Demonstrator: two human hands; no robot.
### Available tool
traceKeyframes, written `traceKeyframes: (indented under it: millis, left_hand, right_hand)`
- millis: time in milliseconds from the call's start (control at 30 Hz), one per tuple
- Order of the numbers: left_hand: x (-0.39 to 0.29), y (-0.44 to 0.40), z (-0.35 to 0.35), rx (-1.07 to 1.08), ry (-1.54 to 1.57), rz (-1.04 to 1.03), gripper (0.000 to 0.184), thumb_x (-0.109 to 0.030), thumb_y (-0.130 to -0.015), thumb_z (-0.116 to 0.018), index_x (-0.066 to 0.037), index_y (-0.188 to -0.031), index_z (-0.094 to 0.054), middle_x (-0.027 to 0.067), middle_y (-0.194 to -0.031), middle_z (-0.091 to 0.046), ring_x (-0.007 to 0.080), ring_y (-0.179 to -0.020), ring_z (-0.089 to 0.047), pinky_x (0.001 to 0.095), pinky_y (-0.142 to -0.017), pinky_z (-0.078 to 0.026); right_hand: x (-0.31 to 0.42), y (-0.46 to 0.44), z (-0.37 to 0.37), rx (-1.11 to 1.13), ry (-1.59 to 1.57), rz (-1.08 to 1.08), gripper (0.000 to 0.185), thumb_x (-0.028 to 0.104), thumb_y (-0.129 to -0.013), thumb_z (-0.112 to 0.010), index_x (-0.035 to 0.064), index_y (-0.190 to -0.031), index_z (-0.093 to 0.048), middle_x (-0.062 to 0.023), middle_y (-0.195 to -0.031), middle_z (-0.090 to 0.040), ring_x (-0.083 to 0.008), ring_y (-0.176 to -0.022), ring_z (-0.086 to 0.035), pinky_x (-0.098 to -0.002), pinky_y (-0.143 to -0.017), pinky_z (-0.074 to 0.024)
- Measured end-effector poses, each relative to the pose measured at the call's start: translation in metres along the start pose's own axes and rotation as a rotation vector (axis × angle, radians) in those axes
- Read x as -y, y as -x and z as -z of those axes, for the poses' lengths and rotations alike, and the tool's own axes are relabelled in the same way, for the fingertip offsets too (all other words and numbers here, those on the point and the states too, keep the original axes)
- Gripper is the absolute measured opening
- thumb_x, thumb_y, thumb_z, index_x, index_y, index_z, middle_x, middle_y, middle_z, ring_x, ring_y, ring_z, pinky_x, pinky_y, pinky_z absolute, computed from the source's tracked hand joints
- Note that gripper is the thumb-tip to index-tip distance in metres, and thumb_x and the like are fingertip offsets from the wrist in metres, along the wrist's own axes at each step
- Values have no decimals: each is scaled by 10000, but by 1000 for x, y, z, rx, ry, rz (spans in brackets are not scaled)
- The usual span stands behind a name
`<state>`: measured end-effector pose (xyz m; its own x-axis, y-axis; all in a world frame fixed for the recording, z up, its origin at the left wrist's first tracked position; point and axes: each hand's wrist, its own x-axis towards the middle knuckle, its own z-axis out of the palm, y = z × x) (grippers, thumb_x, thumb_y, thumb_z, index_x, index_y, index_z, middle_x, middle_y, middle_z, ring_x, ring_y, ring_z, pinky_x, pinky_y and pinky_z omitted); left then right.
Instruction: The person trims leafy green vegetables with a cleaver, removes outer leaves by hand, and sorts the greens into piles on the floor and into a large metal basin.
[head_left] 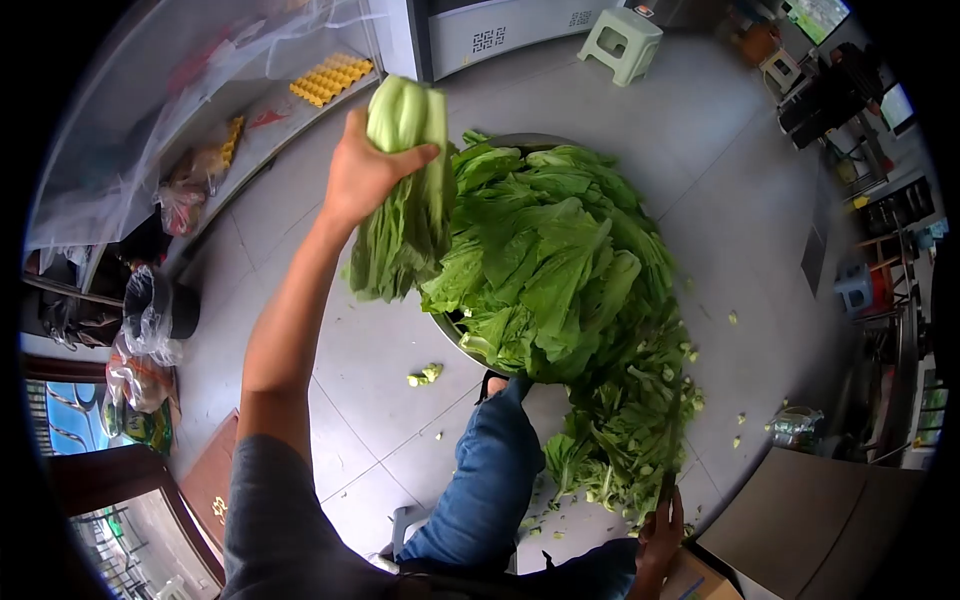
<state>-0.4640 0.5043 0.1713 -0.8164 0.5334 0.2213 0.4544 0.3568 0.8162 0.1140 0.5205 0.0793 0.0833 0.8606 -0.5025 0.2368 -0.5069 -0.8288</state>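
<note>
My left hand (375, 170) is raised at the upper left of the head view, its fingers and thumb wrapped round a head of leafy greens (405, 235). The pale stalks point up and the leaves hang down. Just right of it, a large heap of leafy greens (560, 250) covers a wide round basin (455, 335) on the floor. Low on the right, my right hand (660, 535) is closed on what looks like a knife (668, 487), dark and narrow, mostly hidden. Beyond that hand lies a pile of trimmed leaves and stalk ends (630, 430).
Stalk bits (425, 375) are scattered on the tiles. A green stool (622, 45) stands at the back, and shelving with yellow egg trays (330, 80) lines the left. A black bin (170, 308) is at left. Cardboard (810, 510) lies at lower right.
</note>
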Motion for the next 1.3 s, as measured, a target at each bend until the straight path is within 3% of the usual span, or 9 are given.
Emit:
traceKeyframes:
  millis: [200,500,633,733,767,867,900,1167,1300]
  left_hand:
    - [-28,-50,-85,-23,-177,-323,700,-334,-618,-735,74,-1063,-382,262,-968,-556,369,-865,-580,394,-765,-465]
    - [20,-113,-228,-23,-699,-303,724,-321,-637,-710,48,-1144,-348,186,-975,-545,336,-885,-568,389,-750,-478]
    - [89,-137,-302,363,-671,-14,917,-557,-691,-588,-51,-1340,-185,230,-1273,-348,386,-1137,-408,486,-918,-349]
    - [144,-93,-368,736,-900,144,1000,-792,-668,-361,-249,-1405,43,161,-1453,50,372,-1333,-41,593,-1017,-67]
    - [153,-95,-377,705,-904,140,1012,-789,-660,-384,-247,-1406,34,162,-1454,23,372,-1330,-69,583,-1022,-77]
    - [156,-109,-374,722,-881,140,1018,-770,-661,-427,-234,-1410,7,151,-1459,-25,351,-1328,-123,548,-1036,-76]
    - [163,-107,-375,696,-905,130,1018,-768,-661,-431,-230,-1410,-1,152,-1458,-28,353,-1327,-126,548,-1035,-80]
    - [154,-88,-355,540,-847,-22,1040,-800,-636,-417,-228,-1411,-26,148,-1460,-22,339,-1339,-58,556,-1031,-80]
    - [121,-87,-326,628,-626,82,925,-811,-704,-193,-159,-1350,-310,131,-1437,-165,290,-1334,-115,552,-1030,-85]
  right_hand:
    - [-9,7,15,-90,-57,-44,419,140,-888,-514,75,-1286,-404,3,-661,-466,-36,-459,-404,-175,-318,-269]
    - [-15,-13,19,-29,-88,-74,408,160,-858,-555,61,-1236,-438,-18,-725,-541,-56,-483,-446,-162,-378,-311]
    - [-8,-25,9,-41,44,-188,396,192,-869,-540,36,-1222,-448,-32,-821,-560,-59,-517,-434,-170,-401,-333]
    - [-66,-44,42,142,657,468,407,221,-870,-540,29,-1220,-457,-73,-972,-543,-62,-520,-403,-174,-408,-327]
    - [-33,-40,5,-87,171,-164,418,259,-867,-546,28,-1208,-475,-108,-1094,-491,-66,-519,-384,-178,-418,-329]
    - [-78,-48,40,145,448,124,406,244,-856,-560,32,-1195,-485,-84,-947,-547,-62,-512,-383,-183,-420,-336]
    - [-34,-46,-11,-241,43,-359,361,199,-848,-563,40,-1166,-502,-34,-748,-551,-59,-483,-371,-176,-404,-327]
    - [-17,-28,-6,-168,-165,-386,380,155,-878,-523,67,-1238,-438,-14,-608,-473,-63,-375,-285,-188,-320,-247]
    - [2,1,5,-210,-207,-326,386,156,-884,-513,72,-1251,-425,-12,-636,-475,-61,-397,-307,-178,-324,-248]
